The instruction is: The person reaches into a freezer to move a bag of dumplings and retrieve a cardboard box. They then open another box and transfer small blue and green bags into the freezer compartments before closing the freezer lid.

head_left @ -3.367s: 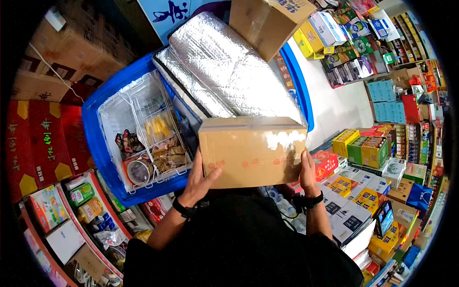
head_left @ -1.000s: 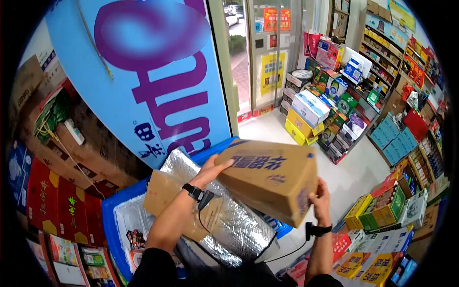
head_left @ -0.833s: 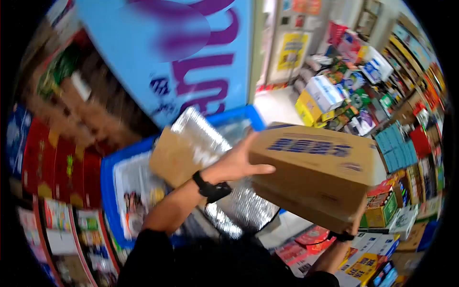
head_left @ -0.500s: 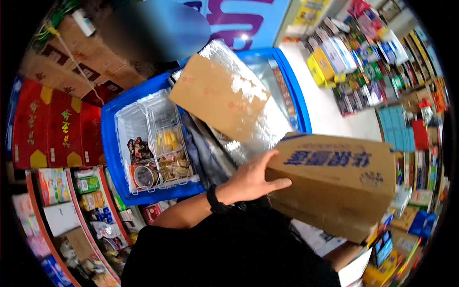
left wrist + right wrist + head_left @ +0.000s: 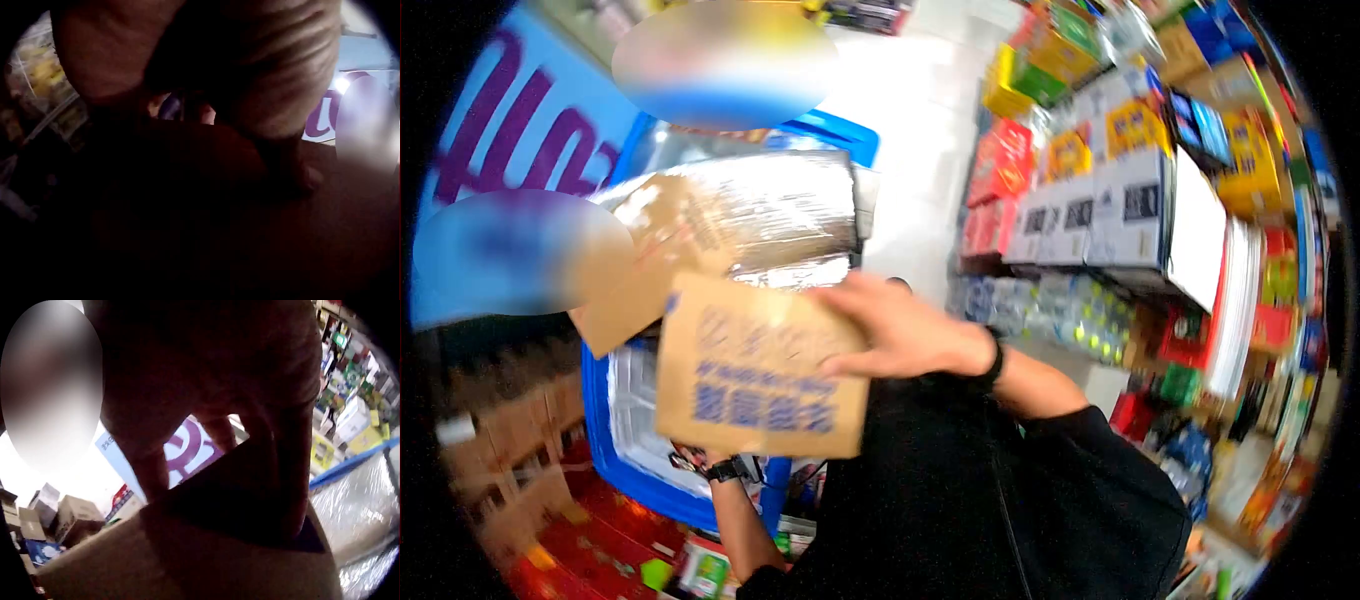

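Observation:
A brown cardboard box (image 5: 760, 405) with blue print is held between both hands above the blue-rimmed freezer (image 5: 605, 450). The right hand (image 5: 905, 330) grips its upper right part; in the right wrist view that hand (image 5: 219, 369) bends its fingers over an edge of the box (image 5: 250, 575). Below the box's lower left edge the left hand (image 5: 718, 462) shows only in part, its fingers hidden. The left wrist view shows the left hand (image 5: 275, 81) dark, its fingers against the shaded box (image 5: 206, 212). A flatter brown carton (image 5: 635, 235) lies on the silver foil cover (image 5: 790, 215).
White cartons (image 5: 1085, 215) and red boxes (image 5: 1000, 165) are stacked to the right, with plastic bottles (image 5: 1050, 305) below them. A blue panel (image 5: 510, 130) with purple lettering stands at upper left, and pale floor (image 5: 915, 190) lies between freezer and stacks.
The head view has turned toward the right-hand stacks. Both hands have swung the printed box from right of the freezer to over it, and its end now faces the camera.

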A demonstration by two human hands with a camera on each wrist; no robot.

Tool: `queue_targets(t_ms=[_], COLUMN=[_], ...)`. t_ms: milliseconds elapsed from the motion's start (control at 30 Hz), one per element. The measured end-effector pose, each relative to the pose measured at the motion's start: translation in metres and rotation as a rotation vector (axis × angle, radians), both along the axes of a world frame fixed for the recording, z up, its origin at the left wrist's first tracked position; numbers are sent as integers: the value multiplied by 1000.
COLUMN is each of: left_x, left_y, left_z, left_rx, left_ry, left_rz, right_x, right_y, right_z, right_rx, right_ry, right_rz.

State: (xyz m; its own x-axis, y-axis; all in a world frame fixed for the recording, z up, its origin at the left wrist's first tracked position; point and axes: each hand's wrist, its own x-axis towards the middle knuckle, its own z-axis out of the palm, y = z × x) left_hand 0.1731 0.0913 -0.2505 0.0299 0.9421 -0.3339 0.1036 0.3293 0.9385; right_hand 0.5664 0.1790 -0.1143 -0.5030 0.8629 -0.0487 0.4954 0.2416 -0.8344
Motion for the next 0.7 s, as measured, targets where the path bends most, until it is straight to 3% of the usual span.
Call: queue_targets(t_ms=[133,400,467,600,633,667,700], left_x=[6,10,-1,102,105,95,88], left_y=[-9,-54,-67,-40,-38,-41,-49], left_z=[-1,40,49,108,110,104,95], left_rx=[-68,-101,-105,92,120,166,337], left_ry=[15,102,112,-65,13,105,-36], left_rz=[154,523,605,594,631,697,629], right_x=[-47,-16,-22,-27,-29,-36,-37], right_y=[-27,-11,-19,-29,-30,-33,-28], right_z=[-25,-24,-24,-22,-18,-28,-22], right_rx=[185,106,181,504,417,606,593], right_ry=[252,196,227,188,191,366,382], right_rz=[-60,20,-32,-23,104,9,71])
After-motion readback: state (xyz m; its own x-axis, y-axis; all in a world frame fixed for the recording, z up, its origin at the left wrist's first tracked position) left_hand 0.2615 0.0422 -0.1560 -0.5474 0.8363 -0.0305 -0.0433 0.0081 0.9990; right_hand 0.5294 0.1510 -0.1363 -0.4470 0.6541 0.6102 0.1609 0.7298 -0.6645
